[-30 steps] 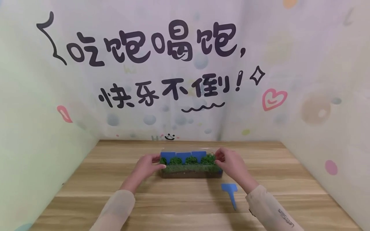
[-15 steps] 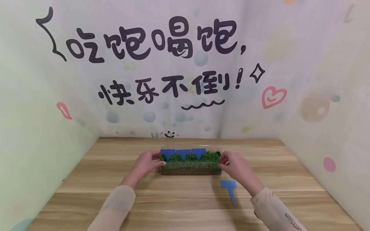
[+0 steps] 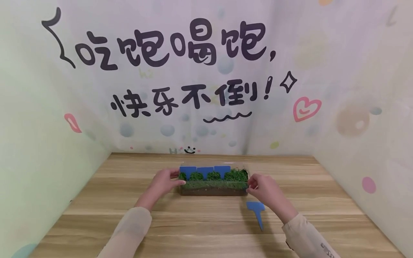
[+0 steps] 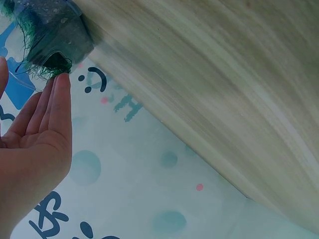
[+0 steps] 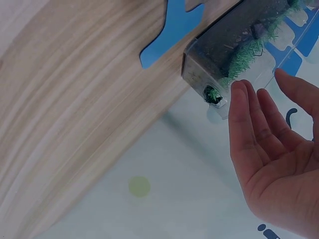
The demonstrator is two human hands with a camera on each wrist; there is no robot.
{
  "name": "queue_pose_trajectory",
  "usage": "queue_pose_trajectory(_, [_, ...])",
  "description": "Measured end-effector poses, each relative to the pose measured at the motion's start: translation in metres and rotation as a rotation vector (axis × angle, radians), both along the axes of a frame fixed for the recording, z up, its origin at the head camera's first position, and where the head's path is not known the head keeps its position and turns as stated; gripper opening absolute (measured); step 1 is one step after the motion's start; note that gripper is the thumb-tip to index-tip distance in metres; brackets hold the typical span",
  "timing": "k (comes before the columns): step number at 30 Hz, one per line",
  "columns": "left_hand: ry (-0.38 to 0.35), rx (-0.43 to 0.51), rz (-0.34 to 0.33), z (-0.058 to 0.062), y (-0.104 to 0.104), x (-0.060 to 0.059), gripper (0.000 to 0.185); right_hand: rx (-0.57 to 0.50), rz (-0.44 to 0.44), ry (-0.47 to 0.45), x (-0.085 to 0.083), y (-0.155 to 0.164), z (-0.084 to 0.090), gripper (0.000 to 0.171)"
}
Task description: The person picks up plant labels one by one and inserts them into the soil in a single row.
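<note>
A clear oblong planter box (image 3: 213,190) holding dark soil and green moss stands mid-table, with three blue plant labels (image 3: 204,171) stuck upright along its back. My left hand (image 3: 167,182) is at the box's left end; in the left wrist view its straight fingers (image 4: 59,94) touch the box (image 4: 55,35) at a corner. My right hand (image 3: 259,186) is at the right end, fingers straight (image 5: 239,109) and right beside the box corner (image 5: 199,69); whether they touch it I cannot tell. Neither hand holds anything.
A loose blue T-shaped label (image 3: 256,208) lies flat on the wooden table (image 3: 206,225) just in front of the box's right end, under my right wrist; it also shows beside the box as the label (image 5: 172,30). Printed walls close off the table on three sides.
My right hand has come down from the top of the box's right end and drawn back to its near right corner. The left hand and the box have stayed put.
</note>
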State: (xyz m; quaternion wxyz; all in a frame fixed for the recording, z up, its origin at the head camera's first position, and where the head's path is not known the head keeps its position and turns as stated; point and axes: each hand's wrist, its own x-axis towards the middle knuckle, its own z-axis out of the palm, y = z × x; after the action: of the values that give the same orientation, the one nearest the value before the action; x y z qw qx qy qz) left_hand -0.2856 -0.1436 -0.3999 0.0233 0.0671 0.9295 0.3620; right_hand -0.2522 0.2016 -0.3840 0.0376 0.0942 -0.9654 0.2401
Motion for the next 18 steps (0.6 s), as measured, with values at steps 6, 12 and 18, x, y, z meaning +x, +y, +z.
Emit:
queue_pose_trajectory(6, [0.009, -0.008, -0.007, 0.001, 0.001, 0.0, 0.061, 0.001, -0.009, -0.006, 0.003, 0.003, -0.004, 0.014])
queue_pose_trajectory(12, [0.002, -0.007, -0.009, 0.0, 0.0, 0.0, 0.062, 0.001, -0.004, 0.011, 0.003, 0.006, -0.009, 0.012])
queue_pose_trajectory(18, [0.011, -0.015, -0.005, 0.0, 0.001, -0.001, 0.061, 0.0, -0.005, -0.001, 0.004, 0.01, -0.013, 0.012])
